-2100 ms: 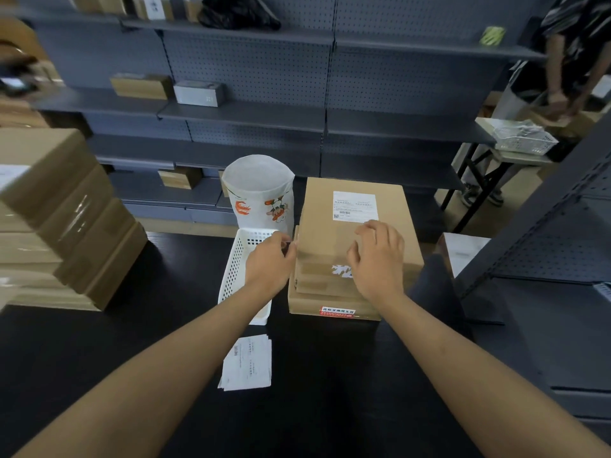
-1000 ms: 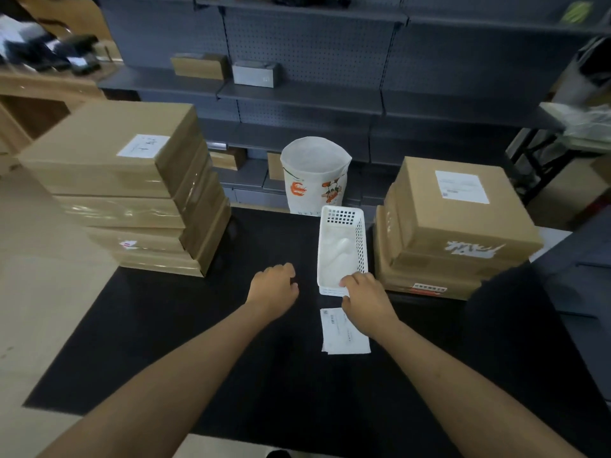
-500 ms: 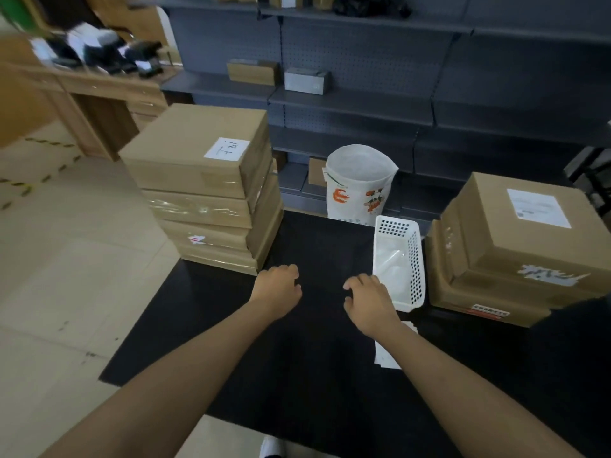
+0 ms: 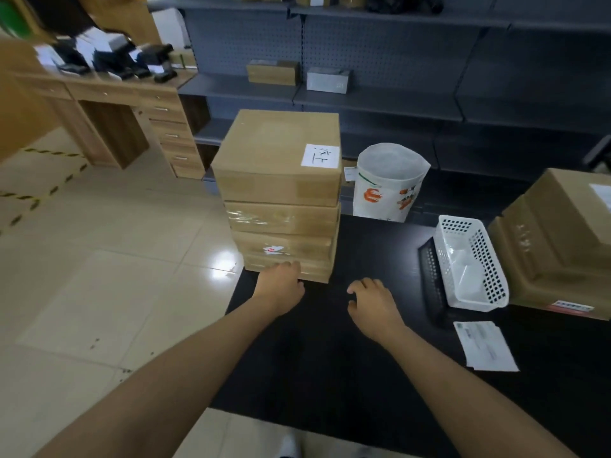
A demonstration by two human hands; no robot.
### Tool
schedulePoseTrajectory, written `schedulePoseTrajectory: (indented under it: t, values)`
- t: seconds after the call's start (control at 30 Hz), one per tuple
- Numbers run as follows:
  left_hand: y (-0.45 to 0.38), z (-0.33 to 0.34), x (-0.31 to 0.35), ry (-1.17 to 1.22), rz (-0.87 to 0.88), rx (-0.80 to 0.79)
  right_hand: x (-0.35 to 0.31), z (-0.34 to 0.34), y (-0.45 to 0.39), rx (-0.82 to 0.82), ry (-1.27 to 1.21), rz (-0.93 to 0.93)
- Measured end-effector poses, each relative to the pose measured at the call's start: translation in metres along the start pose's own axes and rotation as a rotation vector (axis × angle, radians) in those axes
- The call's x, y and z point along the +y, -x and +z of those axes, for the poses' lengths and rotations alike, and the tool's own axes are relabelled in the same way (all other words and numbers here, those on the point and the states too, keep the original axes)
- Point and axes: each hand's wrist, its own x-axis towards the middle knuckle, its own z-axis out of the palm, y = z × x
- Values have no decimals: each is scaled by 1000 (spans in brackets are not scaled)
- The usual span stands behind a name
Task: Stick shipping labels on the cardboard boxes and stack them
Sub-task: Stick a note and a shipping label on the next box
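Both hands have swung left: left hand (image 4: 281,285), loosely curled and empty, is now right at the bottom of the box stack (image 4: 281,193); right hand (image 4: 372,300) hovers relaxed over the table (image 4: 330,375). White basket (image 4: 471,262) holds clear plastic; labels (image 4: 484,345) lie nearby.

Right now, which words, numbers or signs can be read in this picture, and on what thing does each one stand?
None can be read with certainty.
White slip on the top box: handwritten marks, not legible.
Red and white sticker on a lower box: blurred.
Paper bag: orange pictures, no readable text.
Label sheets on the table: print too small.
Red strip label on the right-hand stack: too small.
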Motion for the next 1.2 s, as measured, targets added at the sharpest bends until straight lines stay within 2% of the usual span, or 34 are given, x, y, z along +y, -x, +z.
schedulePoseTrajectory:
  t: [0.13,0.23,0.3,0.4,0.5,0.57,0.7,0.8,1.03,1.2]
  values:
    - [-2,-9,-37,-31,-33,14,-20,0,-10,34,-49,36]
    - [-5,-26,-56,38,-134,74,-29,0,-23,62,-106,35]
    - [-3,-42,-67,130,-209,178,-39,-6,-32,158,-205,62]
    - [3,-69,-84,278,-366,399,-53,-28,-51,369,-437,245]
    - [-2,-97,-97,543,-527,625,-63,-62,-78,549,-711,426]
    - [-14,-116,-103,758,-559,701,-71,-90,-97,629,-813,478]
    - [-56,-149,-112,1140,-519,630,-88,-125,-132,650,-979,534]
    - [-89,-162,-117,1249,-485,531,-97,-131,-157,611,-997,552]
    - [-135,-160,-114,1211,-471,377,-101,-129,-181,538,-941,566]
    - [-139,-148,-112,1164,-482,423,-103,-128,-180,542,-912,549]
